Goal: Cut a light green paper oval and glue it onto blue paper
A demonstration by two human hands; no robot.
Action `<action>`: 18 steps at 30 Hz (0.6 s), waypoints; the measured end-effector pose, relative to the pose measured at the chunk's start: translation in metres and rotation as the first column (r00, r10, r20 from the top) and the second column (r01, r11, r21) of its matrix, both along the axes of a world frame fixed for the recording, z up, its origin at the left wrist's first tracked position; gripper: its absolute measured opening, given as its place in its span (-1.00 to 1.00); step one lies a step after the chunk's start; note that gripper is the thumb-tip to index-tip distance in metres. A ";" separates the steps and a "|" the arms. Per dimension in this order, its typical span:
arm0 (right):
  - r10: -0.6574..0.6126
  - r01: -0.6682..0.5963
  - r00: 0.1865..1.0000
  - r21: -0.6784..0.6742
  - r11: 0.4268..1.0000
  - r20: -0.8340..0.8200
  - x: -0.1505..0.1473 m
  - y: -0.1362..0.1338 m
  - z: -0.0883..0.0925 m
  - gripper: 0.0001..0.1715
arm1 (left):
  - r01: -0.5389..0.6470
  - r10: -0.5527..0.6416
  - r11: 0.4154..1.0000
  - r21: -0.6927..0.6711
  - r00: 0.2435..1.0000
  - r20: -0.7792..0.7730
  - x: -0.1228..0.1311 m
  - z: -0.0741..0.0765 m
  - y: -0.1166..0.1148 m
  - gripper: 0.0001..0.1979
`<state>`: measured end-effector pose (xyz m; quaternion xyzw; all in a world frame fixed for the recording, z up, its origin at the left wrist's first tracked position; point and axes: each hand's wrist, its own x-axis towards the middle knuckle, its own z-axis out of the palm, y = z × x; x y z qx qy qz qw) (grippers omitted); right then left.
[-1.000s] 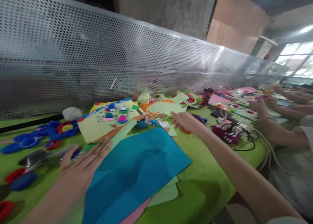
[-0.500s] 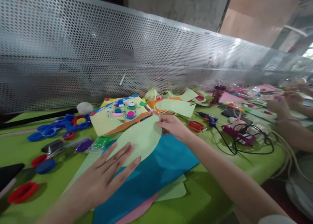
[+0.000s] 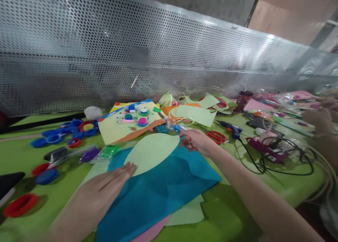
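A pale green leaf-shaped paper (image 3: 154, 151) lies over a blue sheet (image 3: 163, 189). My left hand (image 3: 102, 191) rests at its lower left end, fingers stretched out flat and close together, the tips on the paper's edge. At the pointed right end, my right hand (image 3: 195, 142) has its fingers curled, thumb and forefinger closed on the tip. Beneath the blue sheet, more pale green paper (image 3: 186, 210) and a pink piece (image 3: 151, 231) stick out. Just behind the leaf shape is a decorated yellow card (image 3: 113, 131).
Red-handled scissors (image 3: 216, 137) and a blue glue gun (image 3: 232, 128) with a black cord lie to the right. Bottle caps (image 3: 47, 177) and blue rings (image 3: 54, 138) are at left. A perforated metal panel (image 3: 105, 59) stands behind; another person's hand (image 3: 317, 118) is at far right.
My left hand has drawn back toward the lower left, its spread fingers coming together. The leaf-shaped paper now lies flatter, and my right hand has shifted to its pointed tip.
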<state>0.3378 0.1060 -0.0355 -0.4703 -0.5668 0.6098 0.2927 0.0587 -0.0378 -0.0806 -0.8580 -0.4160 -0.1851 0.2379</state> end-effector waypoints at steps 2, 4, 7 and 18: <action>-0.008 0.007 1.000 0.007 1.000 0.014 -0.002 0.003 -0.004 -0.62 | 0.009 -0.007 0.999 0.031 0.998 -0.068 0.002 0.002 -0.001 -0.44; -0.005 0.003 0.999 0.028 1.000 0.051 -0.004 0.006 -0.008 -0.61 | 0.054 -0.044 0.997 0.057 0.987 -0.157 0.004 0.005 -0.001 -0.45; -0.017 0.004 0.987 0.083 0.997 0.157 -0.004 0.010 -0.014 -0.68 | 0.093 -0.081 0.994 0.050 0.976 -0.204 0.004 0.009 -0.001 -0.44; -0.009 -0.207 0.831 0.324 0.923 0.556 0.012 -0.002 0.001 -0.84 | 0.127 -0.129 0.991 -0.033 0.988 -0.082 -0.003 -0.001 -0.007 -0.42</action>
